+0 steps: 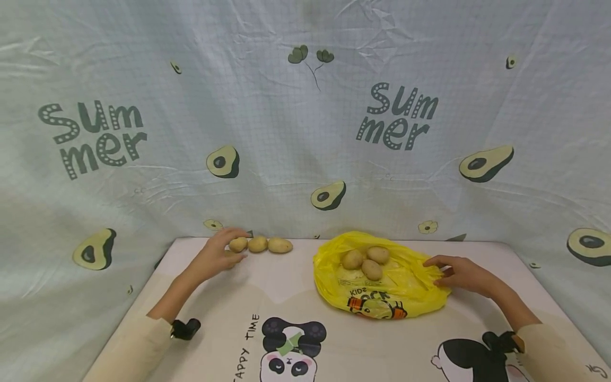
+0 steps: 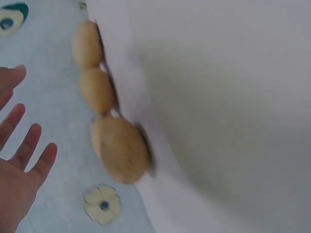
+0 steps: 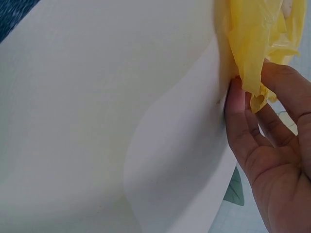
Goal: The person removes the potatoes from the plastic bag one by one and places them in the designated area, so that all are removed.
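Note:
Several potatoes [image 1: 258, 244] lie in a row at the table's back edge. My left hand [image 1: 220, 254] is beside the row's left end, its fingers spread and holding nothing. The nearest potato [image 2: 124, 151] partly covers another one behind it in the left wrist view. A yellow plastic bag [image 1: 329, 281] with a printed cartoon lies right of the middle, its mouth spread wide. Three potatoes [image 1: 372, 269] sit together in the bag's opening. My right hand [image 1: 465, 275] pinches the bag's right edge between thumb and fingers; the bag's crumpled end [image 3: 252, 73] shows there.
The table [image 1: 267, 286] has a pale cover printed with a panda and a dark-haired figure. A hanging cloth [image 1: 286, 132] with avocado prints rises right behind its back edge.

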The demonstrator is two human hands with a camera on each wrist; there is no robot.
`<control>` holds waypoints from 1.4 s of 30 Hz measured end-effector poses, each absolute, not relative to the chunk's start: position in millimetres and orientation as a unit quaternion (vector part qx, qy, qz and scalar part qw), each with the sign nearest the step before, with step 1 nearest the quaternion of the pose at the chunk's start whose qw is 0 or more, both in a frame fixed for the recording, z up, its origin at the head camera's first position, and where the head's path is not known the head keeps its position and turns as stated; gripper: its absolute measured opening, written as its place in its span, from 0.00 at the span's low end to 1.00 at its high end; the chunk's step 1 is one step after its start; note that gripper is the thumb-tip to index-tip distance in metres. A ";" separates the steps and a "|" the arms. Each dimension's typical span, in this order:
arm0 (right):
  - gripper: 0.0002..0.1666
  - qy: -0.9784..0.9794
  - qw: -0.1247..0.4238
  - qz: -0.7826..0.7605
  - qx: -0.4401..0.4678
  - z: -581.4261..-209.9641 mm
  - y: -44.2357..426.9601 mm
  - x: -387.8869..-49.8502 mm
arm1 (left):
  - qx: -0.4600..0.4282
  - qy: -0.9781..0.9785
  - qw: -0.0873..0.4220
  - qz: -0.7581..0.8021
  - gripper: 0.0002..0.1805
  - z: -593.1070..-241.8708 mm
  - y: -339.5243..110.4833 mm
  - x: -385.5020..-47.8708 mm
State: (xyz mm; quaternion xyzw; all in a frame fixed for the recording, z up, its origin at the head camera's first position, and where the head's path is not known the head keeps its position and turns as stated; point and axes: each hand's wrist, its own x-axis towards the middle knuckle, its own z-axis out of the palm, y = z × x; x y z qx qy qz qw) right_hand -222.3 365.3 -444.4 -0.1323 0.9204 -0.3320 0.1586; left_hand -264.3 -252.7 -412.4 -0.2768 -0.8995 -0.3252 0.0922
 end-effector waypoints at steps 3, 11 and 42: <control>0.29 0.920 0.159 -0.334 -0.130 -445.2 365.5 -222.5 | -0.306 -0.892 0.091 -0.319 0.23 -405.9 -236.5 -260.5; 0.30 0.920 0.161 -0.337 -0.124 -446.9 365.9 -222.3 | -0.355 -0.877 0.097 -0.308 0.25 -397.8 -204.4 -250.1; 0.31 0.917 0.165 -0.342 -0.121 -448.4 366.7 -223.8 | -0.411 -0.850 0.042 -0.326 0.22 -381.2 -128.9 -232.7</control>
